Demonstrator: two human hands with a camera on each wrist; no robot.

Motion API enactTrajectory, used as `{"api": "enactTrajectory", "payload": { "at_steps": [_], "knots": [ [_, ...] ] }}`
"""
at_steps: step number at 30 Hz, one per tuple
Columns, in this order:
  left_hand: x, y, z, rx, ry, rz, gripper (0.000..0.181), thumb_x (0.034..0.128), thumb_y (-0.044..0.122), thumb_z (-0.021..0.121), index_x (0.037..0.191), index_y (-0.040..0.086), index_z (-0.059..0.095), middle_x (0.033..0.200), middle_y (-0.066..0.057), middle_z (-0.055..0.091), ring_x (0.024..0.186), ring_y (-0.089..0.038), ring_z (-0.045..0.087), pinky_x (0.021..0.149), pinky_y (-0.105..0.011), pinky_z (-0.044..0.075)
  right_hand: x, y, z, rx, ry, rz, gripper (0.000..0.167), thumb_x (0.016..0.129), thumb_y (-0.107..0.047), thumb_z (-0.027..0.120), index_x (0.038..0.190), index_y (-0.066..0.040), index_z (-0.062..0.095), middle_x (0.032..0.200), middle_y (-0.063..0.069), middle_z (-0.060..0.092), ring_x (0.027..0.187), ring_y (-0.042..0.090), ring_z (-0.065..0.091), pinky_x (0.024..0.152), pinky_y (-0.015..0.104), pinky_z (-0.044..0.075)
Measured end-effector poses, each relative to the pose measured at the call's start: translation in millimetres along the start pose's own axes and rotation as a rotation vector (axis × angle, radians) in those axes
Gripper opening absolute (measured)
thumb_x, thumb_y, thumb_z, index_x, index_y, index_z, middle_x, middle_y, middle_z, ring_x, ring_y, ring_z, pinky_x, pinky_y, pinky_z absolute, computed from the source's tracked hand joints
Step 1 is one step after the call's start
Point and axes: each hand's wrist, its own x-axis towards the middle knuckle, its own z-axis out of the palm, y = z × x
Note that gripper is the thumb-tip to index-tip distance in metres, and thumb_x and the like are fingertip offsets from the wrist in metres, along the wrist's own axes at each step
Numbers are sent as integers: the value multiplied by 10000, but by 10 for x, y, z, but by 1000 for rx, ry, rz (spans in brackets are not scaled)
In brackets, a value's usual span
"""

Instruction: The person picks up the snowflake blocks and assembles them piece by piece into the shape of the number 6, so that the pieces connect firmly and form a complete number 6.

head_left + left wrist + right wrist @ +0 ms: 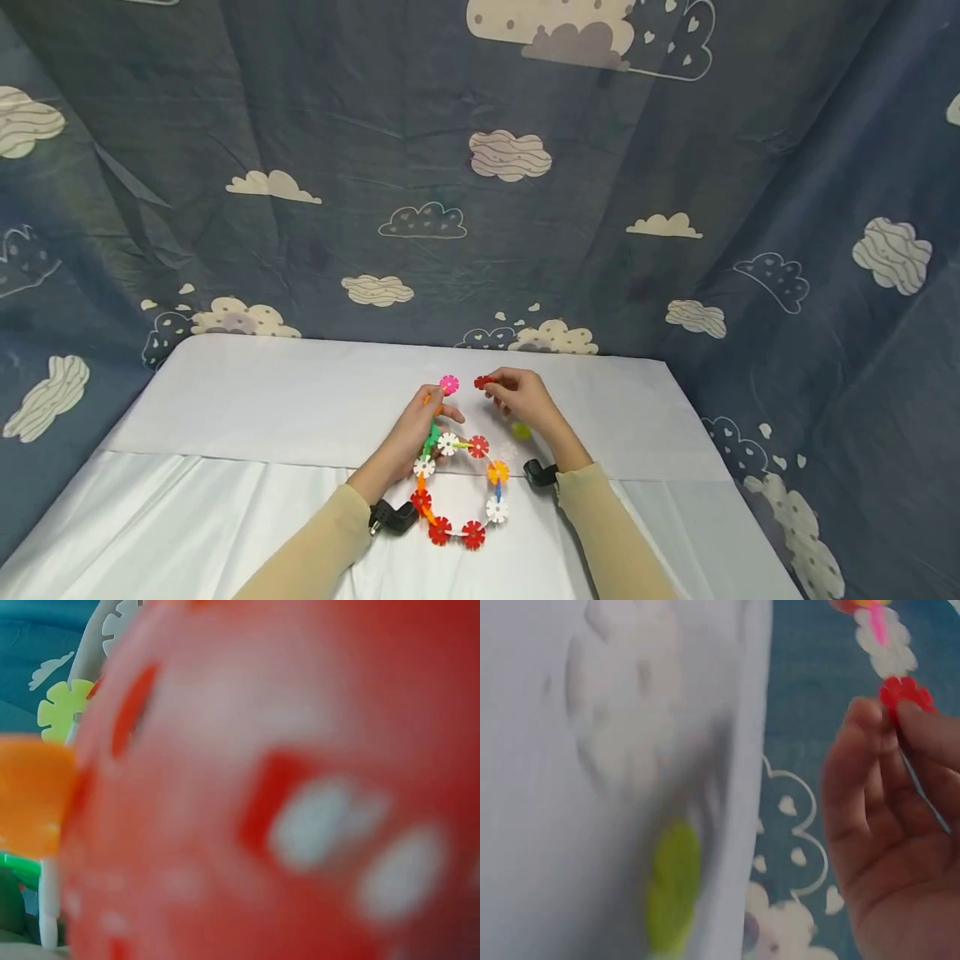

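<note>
My left hand [405, 433] grips a chain of notched, flower-shaped plastic discs near its upper end. A pink disc [449, 384] sticks out above those fingers, next to an orange one. Below the hand the chain curves in a loop with a green disc [432, 435], white discs [496, 510], red discs [473, 534] and an orange disc [498, 472]. To the right, my right hand [531, 400] pinches a single red disc [905, 694] between thumb and fingertips, apart from the pink one. In the left wrist view, a blurred red disc [195, 825] hides most of the work.
A yellow-green disc [521, 430] lies on the white-covered table [300, 400] below my right hand. Near it is a pale disc [622, 682], blurred in the right wrist view. A dark cloud-patterned curtain [322, 250] hangs behind the table and along its sides.
</note>
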Motion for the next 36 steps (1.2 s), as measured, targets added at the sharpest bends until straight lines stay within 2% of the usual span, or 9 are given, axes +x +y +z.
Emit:
{"api": "enactTrajectory", "payload": {
  "at_steps": [5, 10, 17, 24, 27, 32, 36],
  "knots": [
    [-16, -25, 55, -2, -41, 22, 531, 1128, 560, 392, 1400, 104, 411, 1150, -41, 740, 816, -187, 705, 457, -281, 499, 36, -30, 168, -94, 92, -81, 132, 1015, -130, 720, 1096, -63, 799, 934, 121, 802, 677, 181, 667, 566, 268, 558],
    [-16, -20, 56, 3, -43, 52, 521, 1136, 535, 392, 1393, 83, 421, 1148, -48, 754, 910, -206, 751, 446, -264, 461, 22, -77, 221, -140, 128, -124, 121, 1013, -132, 720, 1082, -92, 811, 904, 115, 799, 653, 191, 663, 546, 232, 515],
    [-27, -25, 34, -2, -60, 30, 530, 1135, 545, 382, 1391, 82, 415, 1182, -64, 750, 906, -206, 764, 449, -266, 475, 31, -64, 241, -162, 126, -132, 106, 1013, -123, 722, 1053, -120, 820, 928, 48, 814, 686, 149, 675, 565, 222, 511],
    [-39, -5, 19, 23, -58, 33, 525, 1144, 535, 354, 1421, 93, 411, 1196, -58, 747, 921, -190, 760, 452, -259, 481, 40, -77, 278, -156, 112, -151, 111, 1014, -117, 718, 1057, -113, 820, 932, 61, 814, 714, 183, 699, 604, 213, 548],
    [-42, 3, 10, 25, -56, 37, 505, 1148, 527, 347, 1497, 164, 381, 1193, -60, 744, 919, -190, 762, 450, -263, 486, 41, -88, 292, -163, 105, -149, 112, 1014, -124, 721, 1061, -112, 822, 942, 74, 815, 724, 185, 702, 626, 211, 565],
    [-29, 12, -7, 31, -55, 61, 533, 1151, 507, 357, 1655, 362, 260, 1153, -74, 749, 927, -225, 775, 454, -274, 470, 42, -101, 311, -199, 119, -181, 118, 1016, -117, 718, 1062, -107, 826, 940, 57, 819, 704, 136, 688, 634, 222, 575],
    [-26, 8, -29, 58, -55, 81, 530, 1154, 496, 356, 1665, 374, 284, 1108, -74, 750, 932, -230, 776, 504, -275, 471, 49, -105, 348, -207, 133, -205, 124, 1012, -97, 717, 1062, -90, 831, 938, 55, 825, 698, 96, 694, 660, 220, 593]
  ]
}}
